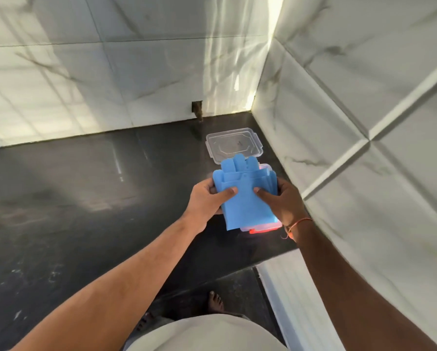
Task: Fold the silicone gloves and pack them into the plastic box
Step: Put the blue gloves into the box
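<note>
Left hand (207,198), right hand (279,201) both hold blue gloves (245,196) over plastic box (263,228), near counter (85,198) right front edge. Gloves stick out past box; may spring open, slip off.

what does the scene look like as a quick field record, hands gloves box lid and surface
left hand: grips the left side of the gloves, thumb on top
right hand: grips the right side, thumb on top
blue silicone gloves: stacked and folded, held just over the box, fingers pointing away from the person
plastic box: mostly hidden under the gloves, clear with a red-orange edge at the near end
clear lid: off, lying flat on the countertop behind the box
black countertop: box and lid sit near its right corner
packing: not finished, lid not on
</note>
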